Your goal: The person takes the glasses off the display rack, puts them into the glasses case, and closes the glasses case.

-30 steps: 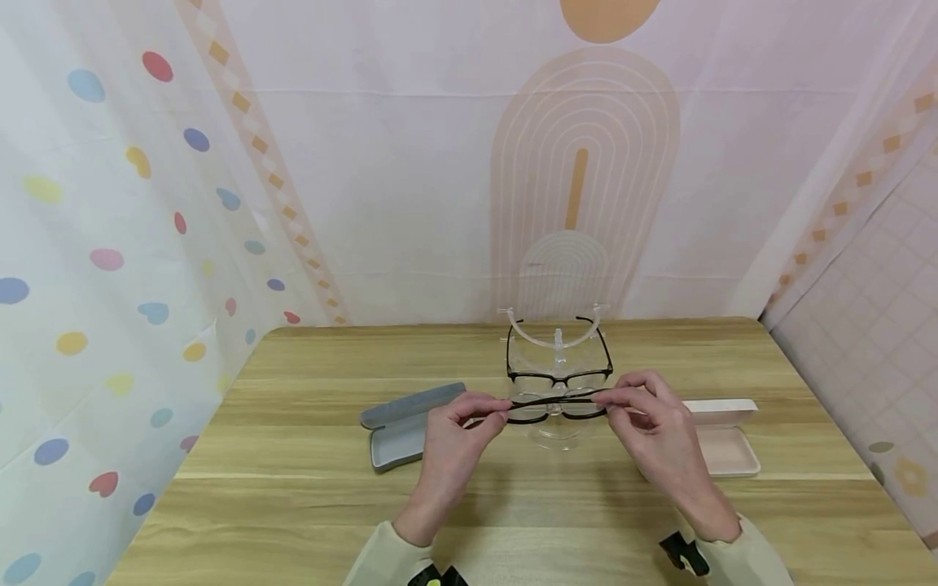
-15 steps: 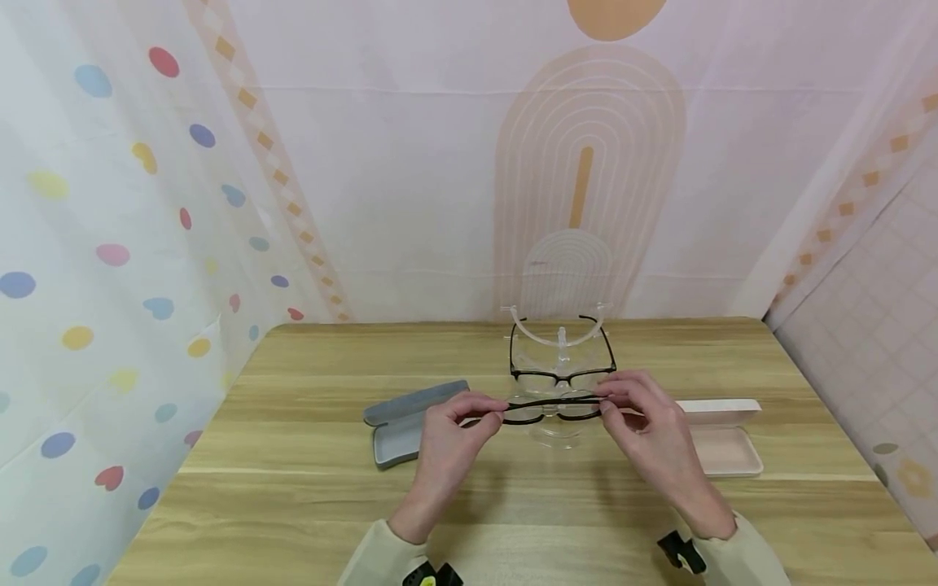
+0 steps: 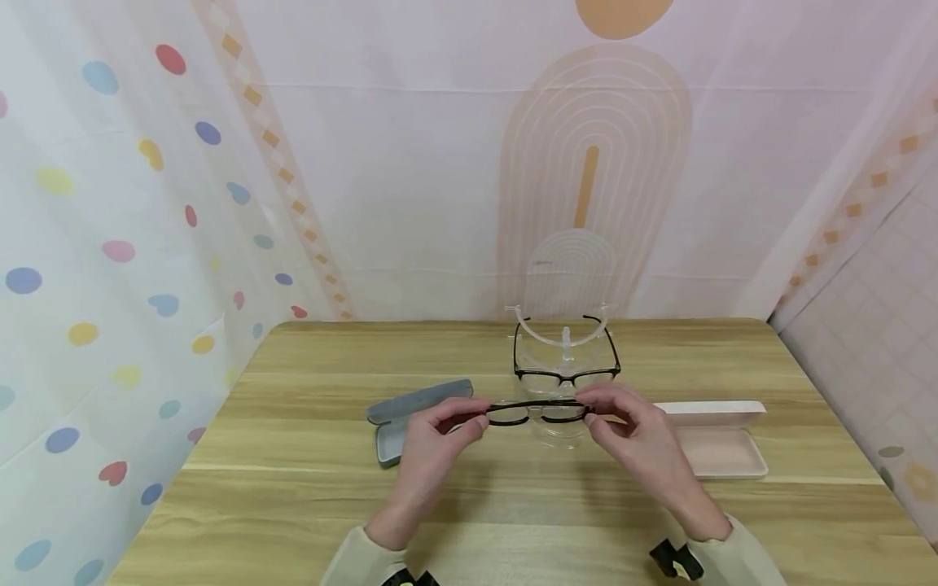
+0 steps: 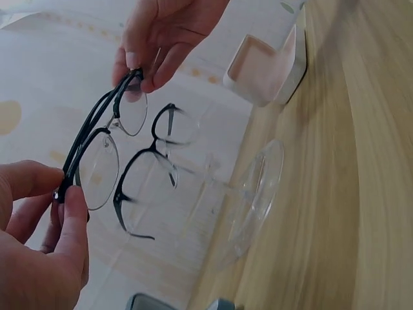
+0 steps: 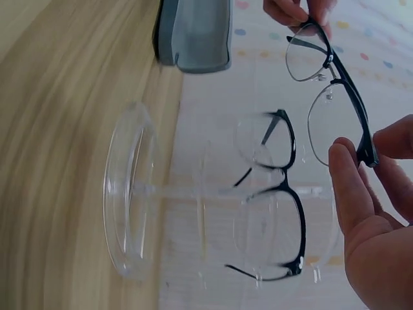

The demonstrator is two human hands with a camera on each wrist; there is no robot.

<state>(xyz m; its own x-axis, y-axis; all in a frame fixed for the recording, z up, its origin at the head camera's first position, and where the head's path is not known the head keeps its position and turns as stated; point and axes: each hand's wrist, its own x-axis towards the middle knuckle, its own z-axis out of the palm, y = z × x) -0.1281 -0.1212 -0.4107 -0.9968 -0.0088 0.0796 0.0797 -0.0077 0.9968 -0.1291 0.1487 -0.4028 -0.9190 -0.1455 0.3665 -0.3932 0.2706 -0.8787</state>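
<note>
A pair of black half-rim glasses point(image 3: 538, 404) is held level between both hands above the table, its temples apparently folded along the frame. My left hand point(image 3: 431, 448) pinches one end between thumb and fingers. At the other end my right hand point(image 3: 641, 443) pinches the frame in the same way; the right wrist view shows its thumb and fingers near the hinge point(image 5: 368, 155). Just behind hangs a second pair of black glasses point(image 3: 567, 379) with temples spread, resting on a clear display stand point(image 3: 566, 340). The held glasses and hands partly hide the stand's lower part.
A grey glasses case point(image 3: 391, 443) lies open at the left, partly behind my left hand. To the right lies an open white and pale pink case point(image 3: 725, 454), partly covered by my right hand. A patterned curtain point(image 3: 410, 187) hangs behind the wooden table point(image 3: 293, 456).
Both hands have moved a little left with the held glasses, away from the stand's middle. The temples look flatter against the frame. The stand, second glasses and cases stay in place.
</note>
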